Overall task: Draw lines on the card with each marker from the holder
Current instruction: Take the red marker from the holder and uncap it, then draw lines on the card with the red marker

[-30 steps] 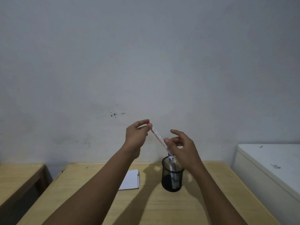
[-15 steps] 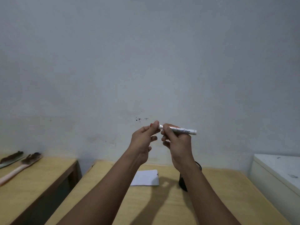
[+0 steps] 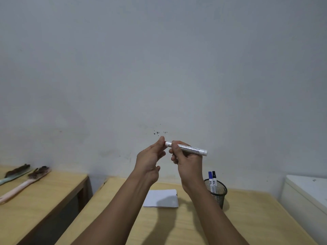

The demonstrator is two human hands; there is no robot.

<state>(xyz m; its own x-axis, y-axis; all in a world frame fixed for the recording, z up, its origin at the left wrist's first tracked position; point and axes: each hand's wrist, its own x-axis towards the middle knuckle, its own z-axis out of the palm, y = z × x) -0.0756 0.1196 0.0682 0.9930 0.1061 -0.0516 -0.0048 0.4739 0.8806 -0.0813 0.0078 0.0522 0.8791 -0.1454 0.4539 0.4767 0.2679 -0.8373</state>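
Note:
A white marker [image 3: 192,149] with a red cap end is held level in front of the wall, above the table. My right hand [image 3: 187,161] grips its barrel. My left hand [image 3: 151,157] pinches the red cap end at the marker's left tip. Below, a white card [image 3: 161,198] lies flat on the wooden table [image 3: 247,218]. A black mesh holder [image 3: 216,192] stands to the card's right with a blue-capped marker [image 3: 210,181] and a black-capped marker [image 3: 214,181] upright in it.
A second wooden table [image 3: 44,195] at the left carries two brushes [image 3: 21,184]. A white cabinet [image 3: 307,197] stands at the right edge. A grey wall rises close behind the tables.
The marker came out of the holder and turned from slanted to level. My view has shifted, bringing the holder back into sight at the right of my arm. Both hands stay on the marker.

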